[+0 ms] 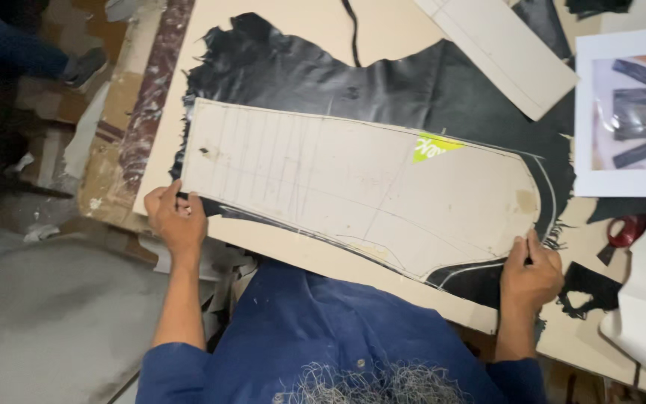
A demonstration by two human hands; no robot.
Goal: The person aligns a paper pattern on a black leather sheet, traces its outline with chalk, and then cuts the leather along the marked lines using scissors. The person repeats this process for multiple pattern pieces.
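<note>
Lying flat on worktable [315, 22]: black leather hide [383, 86], with cardboard pattern [353, 187] laid on top. Left hand [177, 221] gripping pattern's near-left corner, fingers curled together over edge. Right hand [530, 273] at near-right curved end, fingers bunched, apparently pinching a small marker; cannot tell for certain.

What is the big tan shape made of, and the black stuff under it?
The big tan pattern piece looks like stiff matte cardboard: flat, straight-edged, with pencil lines. The black sheet under it seems to be leather, softly shiny and wrinkled with ragged edges, though it may be imitation.
</note>
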